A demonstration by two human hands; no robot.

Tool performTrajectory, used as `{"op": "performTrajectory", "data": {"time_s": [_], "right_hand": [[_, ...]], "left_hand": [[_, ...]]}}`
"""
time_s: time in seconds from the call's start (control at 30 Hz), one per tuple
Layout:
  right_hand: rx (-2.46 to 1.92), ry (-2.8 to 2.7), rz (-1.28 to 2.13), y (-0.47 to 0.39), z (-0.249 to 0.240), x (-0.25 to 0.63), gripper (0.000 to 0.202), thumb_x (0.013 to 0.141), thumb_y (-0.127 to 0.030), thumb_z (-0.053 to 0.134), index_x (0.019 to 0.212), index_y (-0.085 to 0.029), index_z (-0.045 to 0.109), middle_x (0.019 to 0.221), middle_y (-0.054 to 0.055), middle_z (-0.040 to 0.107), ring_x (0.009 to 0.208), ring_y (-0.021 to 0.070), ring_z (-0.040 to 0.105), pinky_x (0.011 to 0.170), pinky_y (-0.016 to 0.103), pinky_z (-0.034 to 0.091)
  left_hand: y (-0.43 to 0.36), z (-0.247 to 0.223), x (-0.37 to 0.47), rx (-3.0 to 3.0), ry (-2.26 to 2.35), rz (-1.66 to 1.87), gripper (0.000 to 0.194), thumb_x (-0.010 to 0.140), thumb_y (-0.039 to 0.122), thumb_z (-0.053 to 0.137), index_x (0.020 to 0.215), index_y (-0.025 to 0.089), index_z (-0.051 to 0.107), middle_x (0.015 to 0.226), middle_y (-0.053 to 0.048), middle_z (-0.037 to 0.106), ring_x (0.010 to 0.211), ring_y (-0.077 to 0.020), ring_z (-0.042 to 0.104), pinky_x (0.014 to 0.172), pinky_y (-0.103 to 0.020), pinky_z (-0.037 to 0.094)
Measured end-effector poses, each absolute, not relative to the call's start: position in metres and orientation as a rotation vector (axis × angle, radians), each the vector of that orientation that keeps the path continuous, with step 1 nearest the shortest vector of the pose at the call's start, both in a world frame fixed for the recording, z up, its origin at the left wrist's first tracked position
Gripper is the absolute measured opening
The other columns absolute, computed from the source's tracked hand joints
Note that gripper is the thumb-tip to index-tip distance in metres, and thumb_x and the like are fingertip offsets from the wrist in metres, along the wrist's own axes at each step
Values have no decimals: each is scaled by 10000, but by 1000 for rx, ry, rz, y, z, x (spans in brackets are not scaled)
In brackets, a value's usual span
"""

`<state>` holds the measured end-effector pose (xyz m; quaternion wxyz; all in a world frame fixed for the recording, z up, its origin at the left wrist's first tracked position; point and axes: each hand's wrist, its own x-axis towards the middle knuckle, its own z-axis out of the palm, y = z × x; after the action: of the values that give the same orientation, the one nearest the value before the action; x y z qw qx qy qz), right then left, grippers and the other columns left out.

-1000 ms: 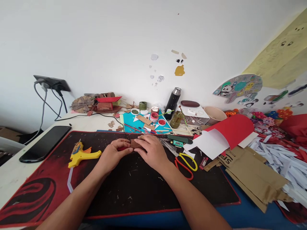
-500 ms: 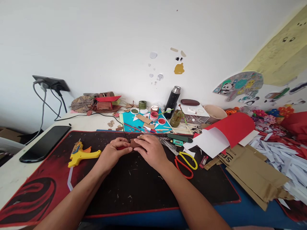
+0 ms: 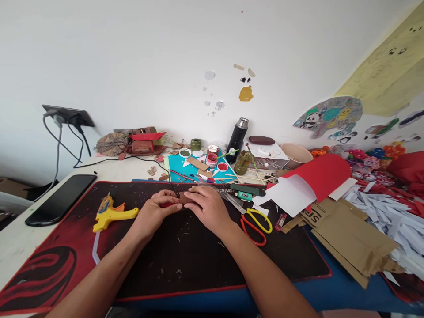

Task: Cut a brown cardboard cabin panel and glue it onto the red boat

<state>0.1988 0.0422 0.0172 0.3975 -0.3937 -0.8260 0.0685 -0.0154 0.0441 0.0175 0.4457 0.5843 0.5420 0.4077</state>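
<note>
Over the dark mat, both hands meet around a small brown cardboard piece [image 3: 185, 198]. Red shows at its left end, between the fingers of my left hand [image 3: 159, 208]. My left hand pinches that end with thumb and fingertips. From the other side, my right hand [image 3: 208, 205] closes its thumb and fingers on the brown part. Much of the piece is hidden by the fingers, so its full shape cannot be made out.
A yellow glue gun [image 3: 111, 214] lies left of my arms. Scissors [image 3: 255, 223] with red and yellow handles lie to the right, near folded cardboard [image 3: 351, 234]. Behind stand paint jars [image 3: 212, 159], a black thermos [image 3: 237, 137] and model boats [image 3: 145, 145].
The whole view has shifted very slightly. Both hands keep the same grip on the brown cardboard piece, and nothing else has visibly moved.
</note>
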Motion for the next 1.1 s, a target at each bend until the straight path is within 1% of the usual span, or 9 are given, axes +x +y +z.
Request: {"op": "performTrajectory", "data": {"time_s": [0.2, 0.5, 0.67, 0.8, 0.97, 1.1], "right_hand": [[-1008, -2088, 189, 44, 15, 199, 247, 992, -340, 733, 1222, -268, 785, 1213, 77, 772, 1181, 252, 686, 1056, 419, 517], [-960, -2055, 168, 44, 15, 199, 231, 991, -337, 732, 1187, -232, 797, 1175, 96, 783, 1136, 253, 699, 1019, 416, 531], [-966, -2043, 176, 44, 14, 199, 214, 998, -335, 725, 1184, -263, 800, 1169, 83, 788, 1140, 248, 702, 1023, 423, 531], [-954, -2037, 174, 45, 13, 199, 217, 997, -339, 725, 1180, -249, 800, 1164, 90, 789, 1126, 249, 708, 1015, 422, 536], [-972, -2049, 217, 45, 14, 200, 258, 986, -341, 738, 1223, -247, 782, 1211, 95, 776, 1181, 254, 691, 1060, 428, 521], [-970, -2044, 268, 44, 17, 203, 331, 981, -342, 745, 1298, -250, 741, 1309, 101, 743, 1273, 253, 650, 1143, 441, 468]], "left_hand": [[44, 19, -15, 1456, 1334, 1008, 425, 602, 670, 871, 743, 271, 828, 1062, -60, 693, 1087, -292, 625, 1026, -440, 451], [42, 19, -14, 1468, 1340, 1028, 438, 612, 687, 863, 737, 268, 822, 1063, -65, 702, 1079, -291, 627, 1017, -438, 463], [42, 17, -14, 1481, 1345, 1026, 417, 628, 672, 856, 746, 274, 825, 1066, -65, 705, 1080, -293, 634, 1017, -442, 462], [42, 16, -14, 1513, 1361, 1012, 426, 653, 684, 832, 764, 272, 825, 1077, -67, 708, 1085, -293, 641, 1009, -437, 473], [41, 18, -15, 1593, 1409, 985, 444, 695, 715, 782, 758, 275, 806, 1083, -62, 716, 1079, -297, 645, 1029, -449, 468], [42, 19, -16, 1676, 1433, 957, 455, 721, 729, 755, 793, 284, 815, 1096, -62, 743, 1119, -315, 647, 1043, -446, 474]]}}
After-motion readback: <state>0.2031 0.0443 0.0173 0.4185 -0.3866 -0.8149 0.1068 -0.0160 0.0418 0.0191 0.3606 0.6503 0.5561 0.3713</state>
